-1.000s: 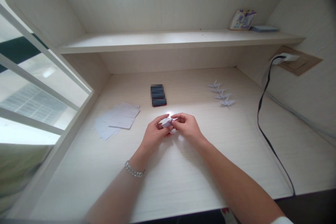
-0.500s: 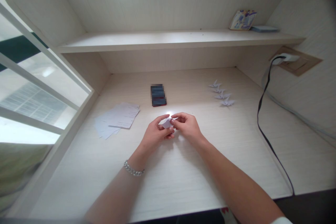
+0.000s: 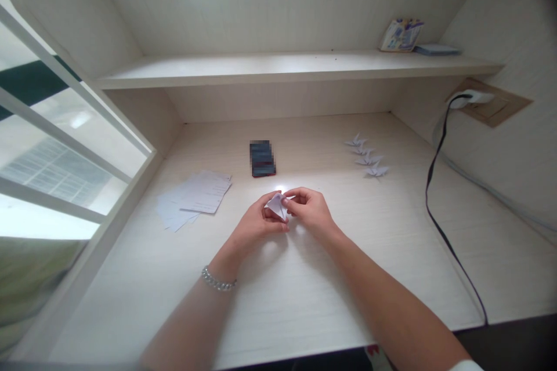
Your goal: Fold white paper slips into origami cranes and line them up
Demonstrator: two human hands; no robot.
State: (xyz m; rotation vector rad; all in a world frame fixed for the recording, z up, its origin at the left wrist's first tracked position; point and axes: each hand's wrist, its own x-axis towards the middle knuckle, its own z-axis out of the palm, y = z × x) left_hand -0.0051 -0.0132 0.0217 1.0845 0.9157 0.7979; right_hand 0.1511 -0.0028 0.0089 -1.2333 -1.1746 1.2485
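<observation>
A small folded piece of white paper (image 3: 277, 206) is held between my two hands above the desk. My right hand (image 3: 310, 208) pinches its right side between thumb and fingertips. My left hand (image 3: 260, 217) supports it from the left, fingers behind the paper and the thumb stretched out below it, off its face. Several white paper cranes (image 3: 368, 159) stand in a slanting row at the back right. To the left lies a loose fan of white paper sheets (image 3: 206, 192), the top one with faint printed lines.
A dark phone-like object (image 3: 262, 158), its face pixelated, lies beyond my hands. At right a black cable (image 3: 430, 177) runs from a wall socket (image 3: 500, 105) down across the desk (image 3: 391, 243). The shelf (image 3: 261, 64) above holds a colourful box (image 3: 401, 35) and a flat pad (image 3: 436, 49).
My left thumb has moved down off the paper, so more of its folded face shows. The right hand keeps its pinch almost in place.
</observation>
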